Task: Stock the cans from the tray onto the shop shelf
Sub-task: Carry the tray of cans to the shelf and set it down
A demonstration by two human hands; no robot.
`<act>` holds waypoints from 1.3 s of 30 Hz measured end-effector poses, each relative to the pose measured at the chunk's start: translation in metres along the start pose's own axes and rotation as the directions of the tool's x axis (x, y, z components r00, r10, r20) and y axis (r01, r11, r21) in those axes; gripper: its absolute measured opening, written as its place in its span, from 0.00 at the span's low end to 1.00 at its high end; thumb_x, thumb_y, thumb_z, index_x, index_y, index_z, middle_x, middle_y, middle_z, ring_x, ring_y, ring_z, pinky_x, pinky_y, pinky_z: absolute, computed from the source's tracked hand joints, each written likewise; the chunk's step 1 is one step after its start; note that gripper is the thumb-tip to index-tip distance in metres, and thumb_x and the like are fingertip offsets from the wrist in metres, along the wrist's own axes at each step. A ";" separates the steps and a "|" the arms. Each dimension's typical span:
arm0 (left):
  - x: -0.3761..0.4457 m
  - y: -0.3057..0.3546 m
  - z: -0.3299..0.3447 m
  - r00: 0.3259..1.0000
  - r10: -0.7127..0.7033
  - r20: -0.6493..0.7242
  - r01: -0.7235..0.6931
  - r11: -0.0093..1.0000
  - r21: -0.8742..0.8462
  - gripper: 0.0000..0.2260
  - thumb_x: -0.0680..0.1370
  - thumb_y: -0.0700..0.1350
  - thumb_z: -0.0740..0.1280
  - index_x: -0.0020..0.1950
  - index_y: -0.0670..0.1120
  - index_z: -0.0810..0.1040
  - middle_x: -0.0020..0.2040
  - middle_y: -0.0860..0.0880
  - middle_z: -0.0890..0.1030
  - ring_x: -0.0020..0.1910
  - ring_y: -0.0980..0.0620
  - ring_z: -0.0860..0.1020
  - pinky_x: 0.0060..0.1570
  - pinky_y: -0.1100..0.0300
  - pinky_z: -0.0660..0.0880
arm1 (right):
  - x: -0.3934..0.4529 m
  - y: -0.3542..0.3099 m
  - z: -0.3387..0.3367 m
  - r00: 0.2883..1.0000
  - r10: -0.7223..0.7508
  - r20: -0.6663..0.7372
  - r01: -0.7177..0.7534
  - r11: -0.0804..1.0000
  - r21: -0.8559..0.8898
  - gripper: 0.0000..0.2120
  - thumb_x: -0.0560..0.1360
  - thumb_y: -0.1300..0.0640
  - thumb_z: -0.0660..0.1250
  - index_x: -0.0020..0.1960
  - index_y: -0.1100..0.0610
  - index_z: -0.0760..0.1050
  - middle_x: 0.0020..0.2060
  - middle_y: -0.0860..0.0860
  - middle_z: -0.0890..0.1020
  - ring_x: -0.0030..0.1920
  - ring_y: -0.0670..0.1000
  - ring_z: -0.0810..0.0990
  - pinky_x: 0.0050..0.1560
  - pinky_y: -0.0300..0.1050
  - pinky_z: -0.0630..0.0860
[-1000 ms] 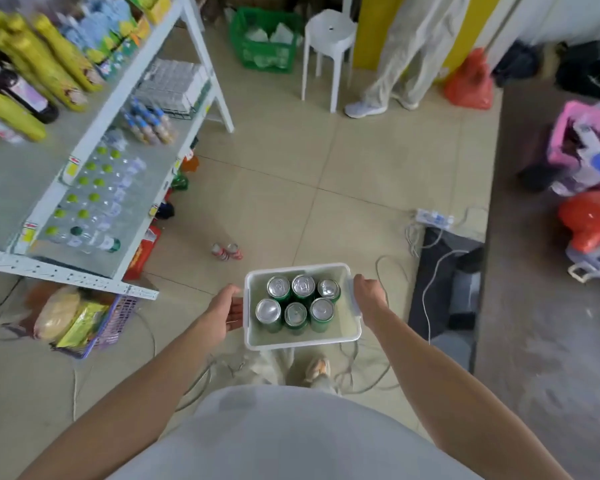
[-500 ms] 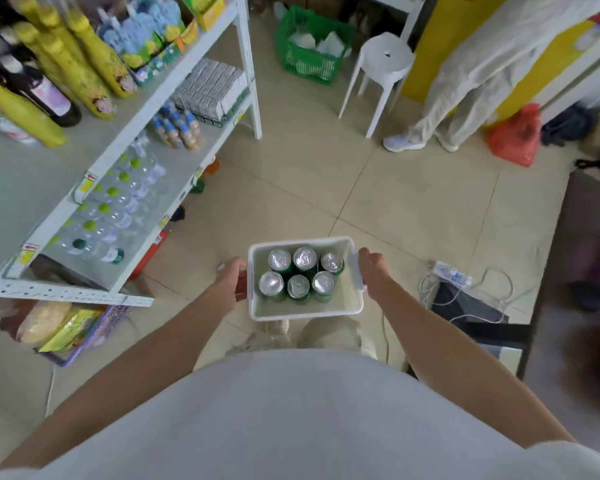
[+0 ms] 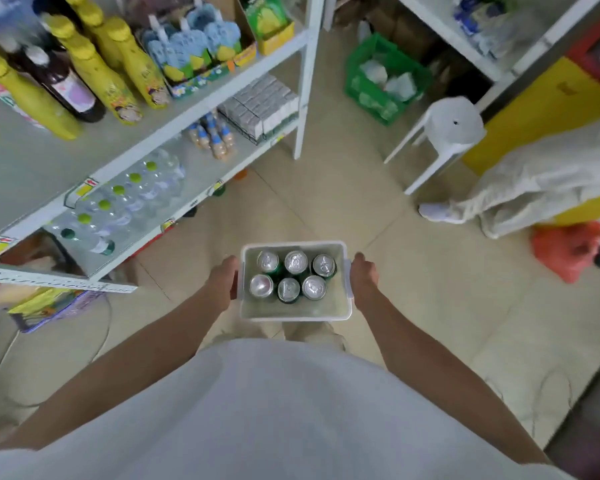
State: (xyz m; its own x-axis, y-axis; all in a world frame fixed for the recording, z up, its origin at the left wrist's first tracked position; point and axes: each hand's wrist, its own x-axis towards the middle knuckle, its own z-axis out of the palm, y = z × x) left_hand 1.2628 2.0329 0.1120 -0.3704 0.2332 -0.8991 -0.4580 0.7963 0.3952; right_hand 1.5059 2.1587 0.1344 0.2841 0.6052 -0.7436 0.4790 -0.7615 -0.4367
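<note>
I carry a white plastic tray in front of my waist, above the tiled floor. Several green cans with silver tops stand upright in its far half, in two rows. My left hand grips the tray's left side and my right hand grips its right side. The white shop shelf stands to my left, with yellow bottles and a dark bottle on the upper board and water bottles on the lower board.
A white stool and a green crate stand ahead on the right. A person's legs in pale trousers are at the right, beside an orange bag. A basket of snack packets sits under the shelf.
I have walked forward and turned with the tray. The shelf has come nearer on my left and the stool now lies ahead on the right. Both hands keep their grip.
</note>
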 end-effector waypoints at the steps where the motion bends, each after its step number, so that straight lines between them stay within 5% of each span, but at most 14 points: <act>1: 0.006 0.007 -0.003 0.999 -0.027 -0.033 0.025 0.998 -0.049 0.11 0.78 0.50 0.60 0.49 0.43 0.75 0.41 0.43 0.75 0.39 0.45 0.75 0.43 0.56 0.74 | 0.011 -0.023 0.010 0.999 -0.012 0.035 0.013 0.999 -0.050 0.24 0.82 0.50 0.52 0.63 0.67 0.75 0.58 0.64 0.79 0.56 0.62 0.78 0.57 0.52 0.73; 9: 0.012 0.040 0.012 1.000 0.019 0.000 -0.018 0.986 -0.165 0.14 0.77 0.52 0.61 0.47 0.42 0.76 0.41 0.43 0.76 0.37 0.44 0.75 0.39 0.56 0.74 | 0.041 -0.072 0.010 0.991 -0.113 0.076 0.128 0.964 -0.234 0.24 0.83 0.51 0.49 0.67 0.66 0.72 0.64 0.65 0.75 0.65 0.64 0.74 0.66 0.55 0.71; 15: 0.053 0.079 -0.001 0.990 -0.110 -0.086 0.064 0.904 -0.422 0.11 0.78 0.50 0.62 0.45 0.43 0.76 0.40 0.43 0.76 0.36 0.46 0.74 0.41 0.54 0.74 | 0.078 -0.176 0.080 0.959 -0.244 0.147 0.284 0.836 -0.470 0.22 0.82 0.52 0.50 0.63 0.66 0.74 0.60 0.64 0.78 0.58 0.63 0.78 0.52 0.50 0.72; 20: 0.079 0.085 -0.024 0.972 -0.173 -0.162 0.035 0.781 -0.624 0.12 0.77 0.52 0.64 0.48 0.43 0.77 0.49 0.40 0.79 0.46 0.43 0.78 0.60 0.42 0.78 | 0.084 -0.236 0.150 0.833 -0.398 0.384 0.528 0.367 -0.766 0.18 0.84 0.58 0.49 0.67 0.65 0.68 0.62 0.67 0.75 0.63 0.66 0.75 0.61 0.57 0.72; 23: 0.082 0.083 -0.034 0.955 -0.223 -0.196 0.009 0.682 -0.731 0.12 0.77 0.52 0.63 0.50 0.43 0.76 0.49 0.40 0.78 0.46 0.44 0.76 0.56 0.46 0.77 | 0.075 -0.264 0.189 0.723 -0.472 0.505 0.616 0.108 -0.781 0.15 0.82 0.63 0.52 0.66 0.65 0.69 0.59 0.67 0.78 0.60 0.66 0.78 0.56 0.56 0.75; 25: 0.084 0.077 -0.042 0.948 -0.245 -0.204 -0.013 0.611 -0.791 0.14 0.77 0.52 0.62 0.51 0.42 0.77 0.49 0.39 0.78 0.47 0.44 0.76 0.52 0.50 0.75 | 0.068 -0.276 0.216 0.667 -0.482 0.568 0.653 0.012 -0.757 0.15 0.82 0.64 0.53 0.66 0.66 0.70 0.58 0.68 0.79 0.59 0.67 0.79 0.56 0.57 0.75; 28: 0.086 0.064 -0.051 0.927 -0.321 -0.193 -0.003 0.509 -0.861 0.20 0.77 0.52 0.63 0.58 0.38 0.80 0.54 0.37 0.81 0.51 0.41 0.79 0.63 0.46 0.76 | 0.050 -0.290 0.257 0.573 -0.480 0.664 0.719 -0.094 -0.688 0.16 0.83 0.64 0.53 0.67 0.67 0.70 0.59 0.69 0.78 0.60 0.68 0.77 0.59 0.58 0.74; 30: 0.082 0.054 -0.053 0.916 -0.349 -0.199 -0.027 0.441 -0.897 0.17 0.78 0.50 0.61 0.56 0.38 0.79 0.50 0.37 0.79 0.48 0.43 0.77 0.58 0.48 0.77 | 0.038 -0.293 0.283 0.508 -0.452 0.733 0.749 -0.188 -0.635 0.17 0.83 0.63 0.53 0.70 0.67 0.66 0.60 0.68 0.78 0.62 0.66 0.77 0.60 0.57 0.72; 34: 0.082 0.032 -0.040 0.896 -0.400 -0.196 -0.076 0.295 -0.952 0.11 0.79 0.48 0.60 0.48 0.41 0.77 0.44 0.42 0.77 0.42 0.46 0.74 0.46 0.55 0.72 | 0.025 -0.294 0.327 0.443 -0.362 0.821 0.802 -0.251 -0.543 0.18 0.84 0.60 0.52 0.70 0.67 0.67 0.61 0.67 0.78 0.62 0.64 0.77 0.60 0.56 0.72; 39: 0.099 0.011 -0.014 0.854 -0.493 -0.167 -0.130 0.107 -0.986 0.10 0.79 0.46 0.59 0.41 0.44 0.73 0.40 0.44 0.73 0.36 0.48 0.70 0.37 0.58 0.67 | 0.023 -0.277 0.386 0.494 -0.201 0.846 0.848 -0.103 -0.520 0.24 0.84 0.49 0.52 0.63 0.67 0.75 0.60 0.66 0.79 0.61 0.64 0.78 0.59 0.53 0.73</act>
State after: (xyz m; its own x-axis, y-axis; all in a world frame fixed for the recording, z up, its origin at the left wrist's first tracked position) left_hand 1.2104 2.0568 0.0302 -0.2254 -0.2860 -0.9314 -0.7974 -0.4951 0.3450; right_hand 1.0598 2.2939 0.0428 -0.6583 0.2556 -0.7081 0.6235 0.7122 -0.3226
